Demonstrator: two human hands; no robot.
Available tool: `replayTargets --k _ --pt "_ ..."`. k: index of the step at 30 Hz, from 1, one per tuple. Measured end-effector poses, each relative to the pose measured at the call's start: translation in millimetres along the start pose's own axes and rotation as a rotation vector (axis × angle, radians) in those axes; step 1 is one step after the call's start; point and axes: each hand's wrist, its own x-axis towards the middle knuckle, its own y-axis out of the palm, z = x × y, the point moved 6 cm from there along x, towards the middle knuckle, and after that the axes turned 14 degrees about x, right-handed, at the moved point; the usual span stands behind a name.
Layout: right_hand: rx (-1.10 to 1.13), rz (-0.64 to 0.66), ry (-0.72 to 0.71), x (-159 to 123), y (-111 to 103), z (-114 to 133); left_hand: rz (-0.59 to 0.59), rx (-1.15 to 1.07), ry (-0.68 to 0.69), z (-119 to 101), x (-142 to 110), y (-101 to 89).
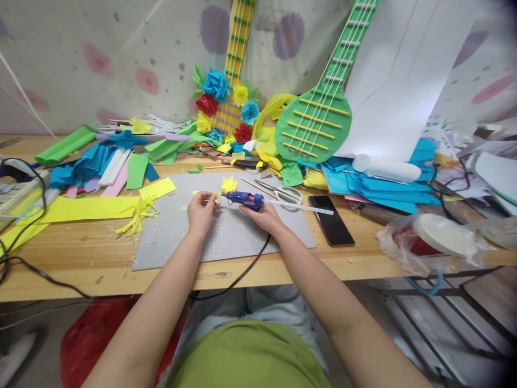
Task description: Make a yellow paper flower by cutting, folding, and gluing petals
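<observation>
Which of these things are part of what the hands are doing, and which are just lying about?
In use:
- left hand: scrap of yellow paper
- right hand: blue glue gun
- grey mat beneath

Apparently lying about:
- phone
- scissors
- white roll
</observation>
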Motion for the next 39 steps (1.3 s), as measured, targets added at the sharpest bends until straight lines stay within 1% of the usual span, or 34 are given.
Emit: replayTargets --k 8,15,22,27,31,36,39 --pt "0.0 0.019 -0.018 0.6 1.0 1.1 0.005 0.012 -0.001 1.7 0.5 0.8" --pt "0.021 0.005 0.013 0.3 0.4 0.6 0.027 0.039 0.005 -1.6 -1.8 2.2" --pt "0.018 -0.018 0.008 0.9 -1.1 1.1 0.035 0.031 -0.005 -3.1 -3.2 2.9" --pt "0.015 -0.026 0.0 0.1 -1.8 6.2 0.049 0.035 0.001 -3.9 -3.3 3.7" --pt "0.004 -0.052 -0.009 1.0 -4.2 8.6 0.069 0.034 0.018 -5.0 -3.8 4.6" --pt "0.044 -0.116 -0.009 5.7 -10.0 1.8 0.033 -0.046 0.028 -4.2 -3.3 1.9" --pt "0.074 -0.142 -0.013 8.0 -12.1 -1.7 0.065 -0.053 0.035 -3.1 -2.7 3.4"
